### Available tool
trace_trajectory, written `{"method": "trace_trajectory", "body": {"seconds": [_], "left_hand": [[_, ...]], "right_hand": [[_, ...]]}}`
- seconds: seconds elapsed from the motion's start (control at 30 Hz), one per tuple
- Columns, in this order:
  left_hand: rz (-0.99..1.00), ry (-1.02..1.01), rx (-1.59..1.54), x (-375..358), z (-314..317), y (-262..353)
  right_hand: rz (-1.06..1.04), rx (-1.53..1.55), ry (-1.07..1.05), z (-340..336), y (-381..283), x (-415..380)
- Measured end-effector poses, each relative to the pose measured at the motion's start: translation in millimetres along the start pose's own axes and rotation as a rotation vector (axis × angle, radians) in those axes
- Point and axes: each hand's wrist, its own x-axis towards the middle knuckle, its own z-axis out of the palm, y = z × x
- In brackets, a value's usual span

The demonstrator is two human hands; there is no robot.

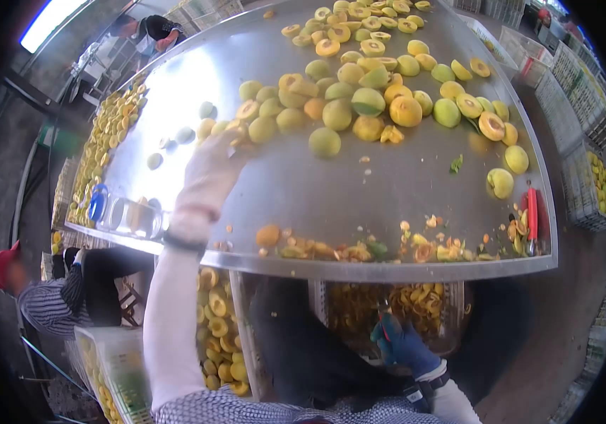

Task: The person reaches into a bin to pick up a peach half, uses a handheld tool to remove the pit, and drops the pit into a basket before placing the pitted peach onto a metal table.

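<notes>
I'm guiding my left hand (236,140) to dozens of fruits (337,114) lying on the worktop (303,205), though I can't tell its grip; below, my one blue-gloved right hand (405,346) is holding one red-handled tool (386,329), while a second tool (532,215) is lying near the right edge.

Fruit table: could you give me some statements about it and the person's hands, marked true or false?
1. The left hand reaches to the fruit on the metal table. True.
2. The right hand wears a white glove. False: the glove is blue.
3. The right hand holds a small tool. True.
4. Every fruit on the table is whole. False: many are cut halves.
5. A red-handled tool lies near the table's right edge. True.
</notes>
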Motion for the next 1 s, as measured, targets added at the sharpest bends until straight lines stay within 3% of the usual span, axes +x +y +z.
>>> {"method": "trace_trajectory", "body": {"seconds": [0.03,0.1,0.17,0.23,0.3,0.33,0.4,0.43,0.5,0.53,0.6,0.63,0.7,0.73,0.87,1.0], "left_hand": [[0.109,0.030,0.075,31,34,-16],[0.219,0.058,0.147,69,62,-13],[-0.068,-0.284,0.284,83,74,15],[0.031,-0.241,0.163,79,75,6],[-0.138,-0.277,0.260,68,63,15],[-0.134,-0.267,0.260,57,52,16],[-0.385,-0.319,-0.412,16,10,35],[-0.383,-0.314,-0.414,-4,-3,38],[-0.251,-0.181,-0.990,-46,-24,42],[-0.247,-0.170,-0.993,-67,-27,47],[-0.304,-0.148,-1.685,-113,-18,72],[-0.308,-0.152,-1.693,-132,-14,89],[-0.528,-0.027,-1.848,-163,-5,121],[-0.487,-0.075,-1.877,-178,0,126],[-0.415,-0.090,-1.683,-198,21,153],[-0.318,-0.125,-1.536,-205,25,169]], "right_hand": [[-0.060,-0.063,0.028,1,-7,1],[0.222,0.194,0.002,-4,-12,3],[0.212,0.166,0.032,-5,-14,5],[0.216,0.179,0.007,-4,-15,4],[0.181,0.153,0.001,-1,-20,1],[0.150,0.128,-0.003,0,-21,-2],[0.056,0.086,0.003,0,-19,-10],[-0.030,0.043,0.004,0,-18,-15],[-0.045,0.033,0.008,8,-37,-27],[-0.053,0.028,0.012,12,-50,-30],[-0.140,0.069,-0.067,22,-70,-33],[-0.226,0.112,-0.140,24,-80,-33],[-0.266,0.030,-0.200,20,-95,-32],[-0.302,-0.041,-0.268,19,-97,-35],[-0.496,-0.237,-0.098,32,-117,-54],[-0.492,-0.316,-0.052,27,-121,-52]]}}
